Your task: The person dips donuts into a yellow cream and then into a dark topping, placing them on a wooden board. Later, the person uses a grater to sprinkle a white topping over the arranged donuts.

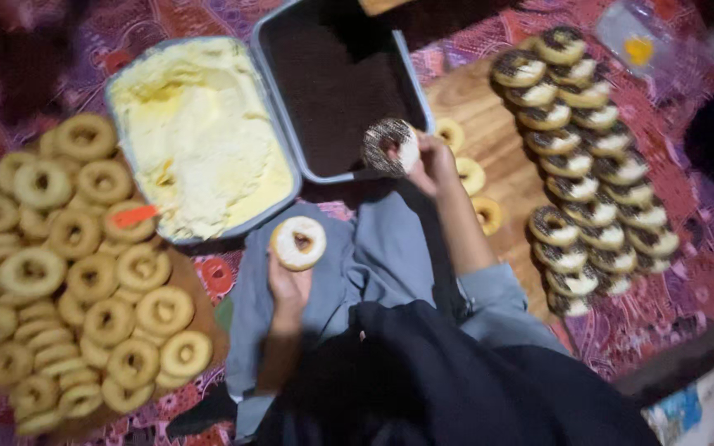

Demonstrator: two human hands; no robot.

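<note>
My left hand [289, 287] holds a cream-coated doughnut [298, 243] over my grey-clad knee, beside the tray of pale cream [200, 132]. My right hand [433, 162] holds a doughnut covered in dark sprinkles [390, 146] at the near edge of the tray of chocolate sprinkles [336, 83]. Plain doughnuts [84, 264] lie heaped on the left. Finished sprinkled doughnuts [588, 165] are stacked in rows on a wooden board [497, 140] at the right.
An orange spatula handle [134, 216] rests at the cream tray's near corner. Three plain doughnuts [471, 175] lie on the board near my right hand. A patterned red cloth [687, 272] covers the floor. A clear plastic bag [634, 37] sits far right.
</note>
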